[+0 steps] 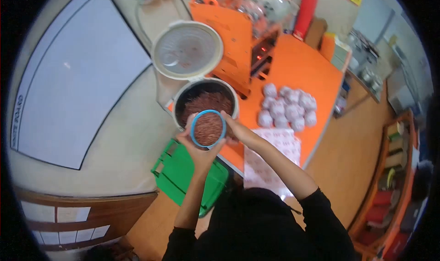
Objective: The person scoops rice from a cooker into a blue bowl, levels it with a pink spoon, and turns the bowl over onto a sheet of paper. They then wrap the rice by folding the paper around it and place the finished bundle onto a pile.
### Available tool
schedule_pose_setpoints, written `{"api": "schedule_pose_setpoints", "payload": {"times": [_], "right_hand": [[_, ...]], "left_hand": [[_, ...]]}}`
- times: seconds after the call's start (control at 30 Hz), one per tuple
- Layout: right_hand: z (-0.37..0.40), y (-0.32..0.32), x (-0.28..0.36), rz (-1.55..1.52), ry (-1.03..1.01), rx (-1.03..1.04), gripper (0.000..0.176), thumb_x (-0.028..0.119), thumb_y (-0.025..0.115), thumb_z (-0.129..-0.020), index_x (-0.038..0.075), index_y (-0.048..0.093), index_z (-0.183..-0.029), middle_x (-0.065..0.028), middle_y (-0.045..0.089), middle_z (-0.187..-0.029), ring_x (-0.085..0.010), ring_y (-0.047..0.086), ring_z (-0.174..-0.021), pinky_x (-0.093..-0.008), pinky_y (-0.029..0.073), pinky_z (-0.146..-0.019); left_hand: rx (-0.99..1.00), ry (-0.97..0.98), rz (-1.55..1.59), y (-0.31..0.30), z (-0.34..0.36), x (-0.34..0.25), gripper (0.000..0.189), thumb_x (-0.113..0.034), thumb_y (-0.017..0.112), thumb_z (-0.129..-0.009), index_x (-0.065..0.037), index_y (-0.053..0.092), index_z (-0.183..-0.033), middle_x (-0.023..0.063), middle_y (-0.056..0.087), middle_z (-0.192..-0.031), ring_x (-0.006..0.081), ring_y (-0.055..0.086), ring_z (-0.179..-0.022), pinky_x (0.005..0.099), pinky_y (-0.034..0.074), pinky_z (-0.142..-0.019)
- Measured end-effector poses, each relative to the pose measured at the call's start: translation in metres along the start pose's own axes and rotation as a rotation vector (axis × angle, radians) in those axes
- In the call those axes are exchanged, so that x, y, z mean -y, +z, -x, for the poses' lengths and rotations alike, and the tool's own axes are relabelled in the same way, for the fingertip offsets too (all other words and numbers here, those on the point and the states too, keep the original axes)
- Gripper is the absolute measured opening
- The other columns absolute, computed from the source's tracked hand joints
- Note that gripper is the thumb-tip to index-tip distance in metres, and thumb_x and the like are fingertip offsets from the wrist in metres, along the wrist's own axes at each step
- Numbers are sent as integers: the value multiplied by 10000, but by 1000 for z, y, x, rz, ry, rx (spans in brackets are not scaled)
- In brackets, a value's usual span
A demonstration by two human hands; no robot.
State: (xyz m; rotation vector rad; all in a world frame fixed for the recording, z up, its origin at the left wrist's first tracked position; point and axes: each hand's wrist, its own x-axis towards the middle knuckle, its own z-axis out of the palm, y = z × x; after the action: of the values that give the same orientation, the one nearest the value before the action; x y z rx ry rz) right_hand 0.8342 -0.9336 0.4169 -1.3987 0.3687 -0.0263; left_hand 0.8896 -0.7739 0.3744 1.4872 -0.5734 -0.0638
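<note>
A round, blue-rimmed container (208,128) full of reddish-brown strands or grains is held between my two hands. My left hand (198,149) wraps its left and lower side, and my right hand (234,129) closes on its right side. Just beyond it stands an open pot (236,106), dark inside, with more of the same reddish-brown contents. The pot's round lid (187,50) is tilted back. Several white wrapped bundles (288,107) sit grouped on the orange table (300,62), to the right of the pot. Printed paper sheets (273,153) lie below the bundles.
An orange machine (224,39) stands behind the pot. A green bin lid (185,169) is below the table's left edge. A red roll (305,14) and boxes are at the back. Shelves (385,187) run along the right, and a whiteboard (78,73) hangs at left.
</note>
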Motion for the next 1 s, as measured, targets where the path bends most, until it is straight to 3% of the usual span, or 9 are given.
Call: {"api": "schedule_pose_setpoints", "payload": {"times": [0.1,0.17,0.23,0.33,0.43,0.57,0.63,0.77,1.0], "right_hand": [[73,-29,-45,-840,382,117,713,726,293,-919,136,571,-1208,-18,657,-874,-184,592,-624,-295,493,-569],[107,-52,-73,-809,274,-112,681,704,365,-914,138,563,-1238,-51,663,-906,-189,622,-686,-317,514,-585],[126,-72,-106,-479,184,-407,635,655,458,-901,153,548,-1278,-100,653,-989,-218,641,-784,-361,529,-647],[138,-85,-158,448,50,-781,605,545,612,-855,188,518,-1334,-186,594,-1169,-293,636,-956,-439,536,-769],[138,-75,-187,1153,-218,-758,689,487,715,-761,223,491,-1357,-238,500,-1252,-386,599,-1004,-462,539,-747],[142,-84,-186,954,-76,-665,668,527,703,-769,180,515,-1308,-235,524,-1123,-423,625,-876,-515,523,-734],[138,-88,-188,831,-45,-877,636,548,685,-790,133,533,-1247,-242,562,-1068,-425,635,-841,-504,519,-725],[134,-157,-193,250,130,-1123,672,604,565,-879,23,492,-1209,-207,641,-834,-335,651,-765,-439,493,-687],[164,-238,-169,934,255,-1206,695,538,603,-851,73,434,-1340,-269,513,-1272,-410,550,-1094,-516,434,-903]], "left_hand": [[254,109,-144,52,38,-7,954,-287,932,-588,-8,307,-1253,206,412,-1252,323,464,-1217,450,386,-1027],[436,156,-251,73,64,-3,784,-275,892,-650,2,428,-1218,203,444,-1269,310,483,-1200,451,403,-1017],[709,108,-312,77,98,34,561,-245,839,-718,-18,548,-1139,185,491,-1248,309,503,-1167,446,421,-991],[1273,134,-394,76,140,89,411,-232,756,-755,-48,592,-1083,184,528,-1186,372,528,-1090,436,446,-945],[1230,242,-521,79,164,79,367,-187,691,-765,-26,593,-1080,174,548,-1134,371,535,-1090,447,450,-964],[1195,406,-643,78,185,88,292,-123,646,-753,-6,587,-1015,164,555,-1084,356,548,-1086,446,474,-933],[1250,499,-735,79,190,91,253,-103,636,-735,7,590,-958,159,563,-1048,352,570,-1047,432,514,-858],[1216,361,-717,82,192,82,178,-20,586,-721,-3,559,-897,179,555,-1025,374,564,-1022,472,490,-875],[965,279,-660,91,188,58,42,9,568,-715,7,568,-757,185,575,-831,393,588,-875,467,483,-826]]}}
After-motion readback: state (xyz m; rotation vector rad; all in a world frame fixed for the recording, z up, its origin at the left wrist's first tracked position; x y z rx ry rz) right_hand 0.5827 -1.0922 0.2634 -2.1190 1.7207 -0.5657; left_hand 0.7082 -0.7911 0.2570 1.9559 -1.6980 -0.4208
